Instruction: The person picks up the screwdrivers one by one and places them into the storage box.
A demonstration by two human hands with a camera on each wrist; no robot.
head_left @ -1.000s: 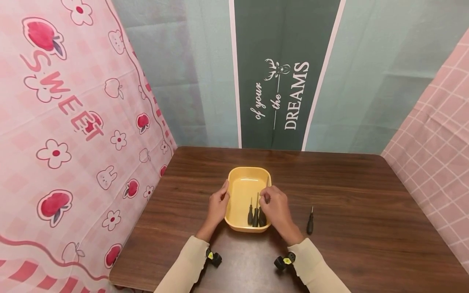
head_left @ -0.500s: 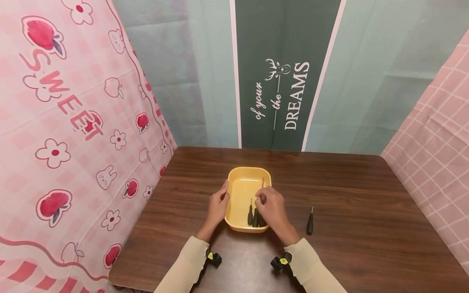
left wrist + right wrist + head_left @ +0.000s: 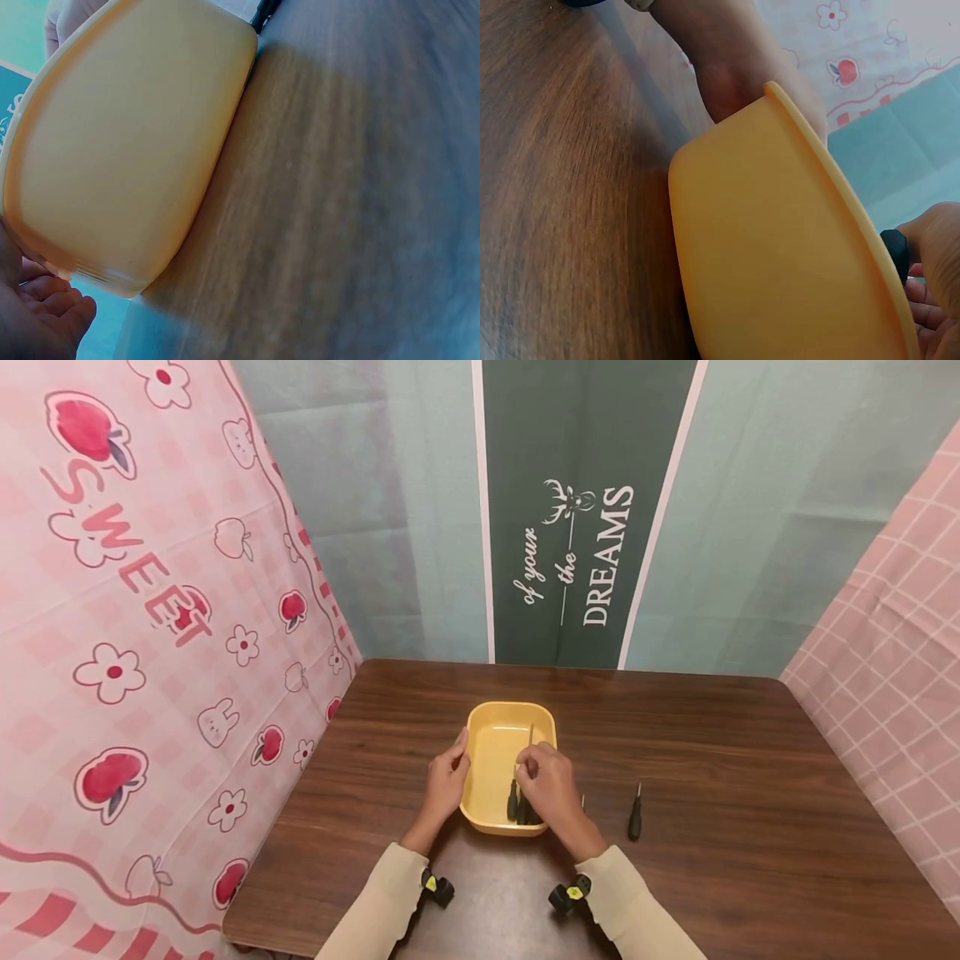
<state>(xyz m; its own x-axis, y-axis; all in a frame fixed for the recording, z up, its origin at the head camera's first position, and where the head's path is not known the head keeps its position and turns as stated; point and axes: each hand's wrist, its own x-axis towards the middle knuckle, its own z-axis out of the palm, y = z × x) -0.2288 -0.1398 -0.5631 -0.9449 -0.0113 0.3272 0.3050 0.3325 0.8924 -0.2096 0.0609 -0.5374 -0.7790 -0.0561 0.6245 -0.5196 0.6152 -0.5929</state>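
Observation:
A yellow tray [image 3: 491,777] lies on the table. My left hand [image 3: 447,777] grips its left rim, thumb at the edge; the left wrist view shows the curled fingers [image 3: 64,304] by the tray's wall. Over the tray's right side, my right hand [image 3: 547,781] pinches a screwdriver, whose thin shaft [image 3: 532,733] points to the far end; its black handle [image 3: 896,253] shows in the right wrist view. Below that hand, a small black screwdriver [image 3: 513,802] lies in the tray with other black handles [image 3: 527,815] beside it, partly hidden by the hand.
To the right of the tray, a black screwdriver [image 3: 635,814] lies on the brown wooden table [image 3: 735,777]. A thin metal tip [image 3: 583,802] shows beside the right forearm, the rest hidden. Patterned cloths [image 3: 435,527] hang behind and at both sides.
My right hand has moved left over the tray with the screwdriver. A metal tip on the table has come into view beside the right forearm. The left hand and tray stay put.

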